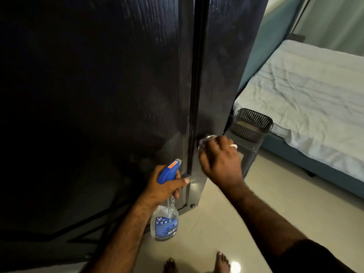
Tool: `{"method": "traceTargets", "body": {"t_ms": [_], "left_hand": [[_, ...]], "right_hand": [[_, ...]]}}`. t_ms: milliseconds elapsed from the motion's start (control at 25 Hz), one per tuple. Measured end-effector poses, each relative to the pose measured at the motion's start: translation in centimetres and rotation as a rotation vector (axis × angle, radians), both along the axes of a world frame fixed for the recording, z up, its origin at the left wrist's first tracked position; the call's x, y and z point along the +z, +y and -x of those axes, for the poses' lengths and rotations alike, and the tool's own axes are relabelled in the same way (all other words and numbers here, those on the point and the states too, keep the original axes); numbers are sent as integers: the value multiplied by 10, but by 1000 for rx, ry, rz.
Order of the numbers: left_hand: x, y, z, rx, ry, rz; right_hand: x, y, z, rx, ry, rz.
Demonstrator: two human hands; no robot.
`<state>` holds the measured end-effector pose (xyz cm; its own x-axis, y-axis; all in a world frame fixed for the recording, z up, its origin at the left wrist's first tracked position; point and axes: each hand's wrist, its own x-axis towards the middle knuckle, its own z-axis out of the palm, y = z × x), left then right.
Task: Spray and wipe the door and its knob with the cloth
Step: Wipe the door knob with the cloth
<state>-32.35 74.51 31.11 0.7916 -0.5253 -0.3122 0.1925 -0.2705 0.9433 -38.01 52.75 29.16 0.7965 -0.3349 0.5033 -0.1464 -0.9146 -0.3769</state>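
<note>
Head view: the left hand (163,186) grips the neck of a clear plastic spray bottle with a blue trigger head (166,213), which hangs just beside the edge of the dark, glossy door (98,85). The right hand (220,162) curls over the round silver knob (206,139) on that door; whether it holds a cloth cannot be told. A grey basket (252,125) stands near the bed (305,91).

We have one view only, worn on the head: it looks forward and down from close range at the dark wooden door (98,85), with pale tiled floor (246,213) and bare feet at the bottom edge.
</note>
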Motion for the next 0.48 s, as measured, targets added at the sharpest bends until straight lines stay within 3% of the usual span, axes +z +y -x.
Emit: {"method": "traceTargets", "body": {"t_ms": [80,160,200,240,320,360,480], "left_hand": [[-1,3,-4,-9,38,7],[-3,7,-8,-26,48,12],[-4,8,-10,-46,47,13],[-3,8,-13,-70,40,6],[0,5,-18,-120,7,-6],[1,3,-20,-141,-9,-1],[1,-2,-21,-172,-26,46]], "right_hand": [[5,-6,-9,-171,-144,-826],[11,-12,-16,-238,-99,-1789],[10,-15,-16,-253,-74,-2084],[12,-18,-13,-285,-29,-2180],[15,-26,-16,-290,83,-2003],[14,-30,-21,-314,115,-1759],[14,-14,-19,-320,167,-667]]}}
